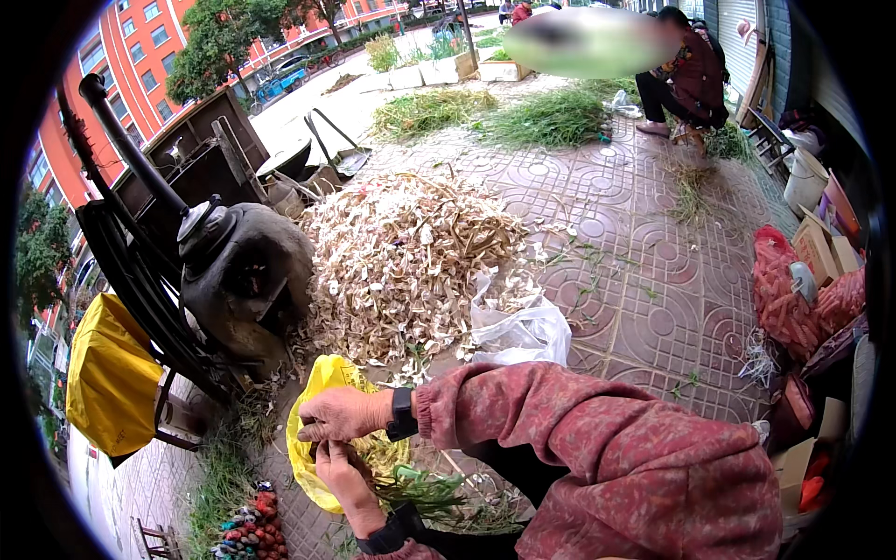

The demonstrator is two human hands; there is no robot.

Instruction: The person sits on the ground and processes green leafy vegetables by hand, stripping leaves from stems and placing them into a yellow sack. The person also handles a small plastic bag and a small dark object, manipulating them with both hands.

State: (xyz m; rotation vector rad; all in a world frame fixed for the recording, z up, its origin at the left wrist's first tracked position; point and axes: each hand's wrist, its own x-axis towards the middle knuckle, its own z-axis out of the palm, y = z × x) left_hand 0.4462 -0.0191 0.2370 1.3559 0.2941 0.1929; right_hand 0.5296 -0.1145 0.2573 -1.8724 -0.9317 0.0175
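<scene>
My right hand (348, 413), with a dark band at the wrist, is bent over the mouth of a yellow plastic bag (308, 469). Just below it my left hand (344, 477) is curled around a bunch of green stalks (423, 488), whose leafy ends trail past the palm. The fingertips of both hands meet at the bag's near side; whatever the right fingers pinch is hidden. Yellowish plant trimmings (381, 448) show inside the bag.
Beyond the bag lies a heap of dry pale peelings (413, 266) with a clear plastic bag (525, 332). A sooty clay stove (245, 273) stands left. Netted red bags (784, 294) line the right side. Another person (689, 77) sits beside cut greens (546, 119).
</scene>
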